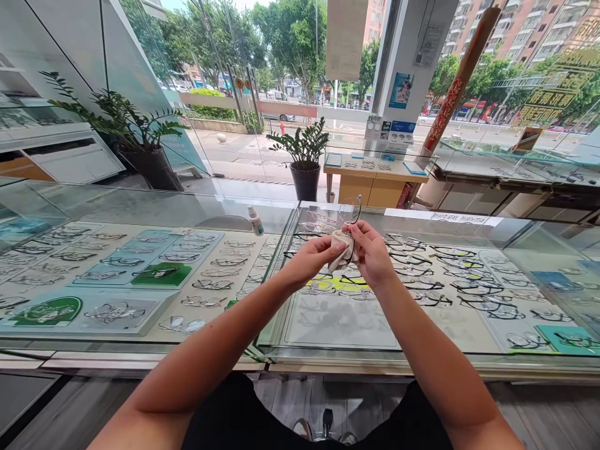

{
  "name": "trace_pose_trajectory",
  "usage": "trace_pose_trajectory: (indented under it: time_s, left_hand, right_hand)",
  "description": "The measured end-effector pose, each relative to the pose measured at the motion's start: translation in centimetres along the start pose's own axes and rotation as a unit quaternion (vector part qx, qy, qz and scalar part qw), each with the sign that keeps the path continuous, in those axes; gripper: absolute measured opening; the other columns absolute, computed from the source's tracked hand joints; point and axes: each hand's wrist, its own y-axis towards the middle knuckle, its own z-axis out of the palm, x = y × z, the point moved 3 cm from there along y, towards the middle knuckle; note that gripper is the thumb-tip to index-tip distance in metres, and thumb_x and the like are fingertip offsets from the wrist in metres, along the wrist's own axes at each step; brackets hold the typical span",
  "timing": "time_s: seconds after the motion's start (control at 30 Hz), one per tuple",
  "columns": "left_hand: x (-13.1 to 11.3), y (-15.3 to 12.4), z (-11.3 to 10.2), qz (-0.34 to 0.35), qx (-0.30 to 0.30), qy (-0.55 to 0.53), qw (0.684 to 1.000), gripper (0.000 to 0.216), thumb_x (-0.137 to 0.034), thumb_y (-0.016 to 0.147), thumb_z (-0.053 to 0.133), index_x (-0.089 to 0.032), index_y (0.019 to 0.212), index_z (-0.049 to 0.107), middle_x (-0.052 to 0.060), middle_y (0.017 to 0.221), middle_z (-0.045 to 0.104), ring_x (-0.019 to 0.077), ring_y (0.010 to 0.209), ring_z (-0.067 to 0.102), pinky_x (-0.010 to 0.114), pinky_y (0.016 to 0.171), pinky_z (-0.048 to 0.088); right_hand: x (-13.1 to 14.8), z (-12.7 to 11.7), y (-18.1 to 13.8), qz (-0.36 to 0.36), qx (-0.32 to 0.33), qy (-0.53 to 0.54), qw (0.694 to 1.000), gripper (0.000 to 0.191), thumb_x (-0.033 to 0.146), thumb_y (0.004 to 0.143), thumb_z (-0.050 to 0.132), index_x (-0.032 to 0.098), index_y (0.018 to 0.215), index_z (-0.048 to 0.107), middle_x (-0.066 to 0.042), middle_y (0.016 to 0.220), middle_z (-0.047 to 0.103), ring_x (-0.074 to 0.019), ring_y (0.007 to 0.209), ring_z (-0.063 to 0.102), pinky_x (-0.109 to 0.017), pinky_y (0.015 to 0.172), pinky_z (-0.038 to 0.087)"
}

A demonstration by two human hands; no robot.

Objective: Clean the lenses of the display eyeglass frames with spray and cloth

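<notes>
My left hand (315, 256) pinches a crumpled light cloth (341, 257) between thumb and fingers. The cloth is wrapped over part of a pair of eyeglasses (360, 211), whose thin dark temple sticks up past the fingers. With closed fingertips my right hand (374, 251) grips the eyeglasses beside the cloth. Both hands meet above the glass display counter, and most of the lenses are hidden by cloth and fingers. A small white spray bottle (255, 222) stands on the counter top, left of and beyond my left hand.
Under the glass counter (225, 350) lie rows of eyeglasses, including several black frames (487, 303) on the right and a green tray (162, 274) on the left. Beyond stand potted plants (307, 178), another display case (375, 184) and glass doors. My legs are below the counter's front edge.
</notes>
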Motion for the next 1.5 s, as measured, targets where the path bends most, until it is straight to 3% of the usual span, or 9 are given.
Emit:
trace_pose_trajectory:
  time_s: [0.1, 0.5, 0.73, 0.83, 1.03, 1.27, 1.33, 1.5]
  left_hand:
    - [-0.1, -0.1, -0.1, 0.0, 0.003, 0.014, 1.0, 0.053, -0.066, 0.092, 0.081, -0.014, 0.092, 0.072, 0.0, 0.08, 0.059, 0.0117, 0.071, 0.047, 0.026, 0.068, 0.035]
    - [-1.0, -0.1, 0.7, 0.007, 0.046, -0.023, 0.999, 0.049, -0.054, 0.089, 0.088, -0.016, 0.112, 0.069, -0.002, 0.082, 0.056, 0.0095, 0.067, 0.041, 0.025, 0.062, 0.03]
    - [-1.6, -0.4, 0.6, 0.002, 0.024, 0.017, 1.0, 0.052, -0.062, 0.087, 0.087, -0.017, 0.093, 0.062, -0.008, 0.062, 0.045, 0.0068, 0.053, 0.03, 0.025, 0.051, 0.019]
    - [-1.5, -0.5, 0.6, 0.003, 0.024, 0.032, 0.999, 0.055, -0.064, 0.086, 0.086, -0.018, 0.078, 0.056, -0.007, 0.057, 0.046, 0.0068, 0.05, 0.033, 0.024, 0.05, 0.022]
    - [-1.0, -0.4, 0.9, 0.018, -0.044, 0.036, 0.998, 0.063, -0.074, 0.079, 0.086, -0.015, 0.077, 0.063, -0.002, 0.064, 0.056, 0.0089, 0.056, 0.044, 0.023, 0.054, 0.032]
    - [-0.8, -0.3, 1.0, 0.05, -0.113, 0.015, 0.992, 0.071, -0.085, 0.083, 0.076, -0.016, 0.076, 0.064, -0.003, 0.065, 0.053, 0.0098, 0.059, 0.042, 0.024, 0.055, 0.032]
    - [-0.8, -0.3, 0.9, 0.046, -0.101, -0.004, 0.994, 0.069, -0.083, 0.084, 0.077, -0.015, 0.085, 0.069, -0.001, 0.071, 0.058, 0.0113, 0.064, 0.048, 0.024, 0.06, 0.037]
    - [-1.0, -0.5, 1.0, -0.007, 0.012, -0.06, 0.998, 0.058, -0.069, 0.084, 0.087, -0.014, 0.094, 0.07, 0.002, 0.08, 0.063, 0.0134, 0.072, 0.054, 0.025, 0.066, 0.041]
  right_hand:
    - [-0.1, -0.1, 0.1, 0.002, 0.005, -0.004, 1.0, 0.047, 0.051, 0.06, 0.107, 0.023, 0.083, 0.076, 0.003, 0.09, 0.079, -0.0097, 0.071, 0.065, -0.019, 0.057, 0.054]
    - [-0.2, 0.2, -0.1, 0.018, 0.007, 0.012, 1.0, 0.048, 0.047, 0.06, 0.109, 0.021, 0.084, 0.077, 0.002, 0.091, 0.08, -0.0096, 0.071, 0.066, -0.021, 0.063, 0.058]
    - [-0.2, 0.3, -0.2, 0.012, 0.023, -0.009, 1.0, 0.047, 0.05, 0.063, 0.106, 0.022, 0.085, 0.075, 0.0, 0.094, 0.081, -0.0125, 0.075, 0.068, -0.023, 0.063, 0.058]
    - [-0.2, 0.6, -0.5, 0.015, 0.032, -0.016, 0.999, 0.047, 0.049, 0.065, 0.106, 0.022, 0.085, 0.074, 0.0, 0.096, 0.083, -0.0131, 0.078, 0.07, -0.024, 0.069, 0.06]
    - [-0.4, 0.8, -0.8, 0.006, 0.048, -0.035, 0.998, 0.042, 0.049, 0.069, 0.103, 0.023, 0.082, 0.072, -0.001, 0.099, 0.085, -0.0154, 0.085, 0.073, -0.027, 0.079, 0.061]
    - [-0.3, 0.7, -0.8, -0.009, 0.052, -0.038, 0.998, 0.037, 0.045, 0.07, 0.102, 0.025, 0.081, 0.073, -0.002, 0.099, 0.084, -0.0168, 0.092, 0.074, -0.029, 0.088, 0.061]
    - [-0.1, 0.5, -0.6, -0.015, 0.046, -0.039, 0.998, 0.036, 0.044, 0.069, 0.102, 0.024, 0.081, 0.074, -0.002, 0.099, 0.084, -0.0171, 0.092, 0.074, -0.029, 0.088, 0.062]
    - [0.5, 0.1, -0.3, -0.006, 0.033, -0.029, 0.999, 0.038, 0.046, 0.067, 0.103, 0.024, 0.078, 0.075, 0.0, 0.095, 0.083, -0.0148, 0.081, 0.07, -0.026, 0.073, 0.06]
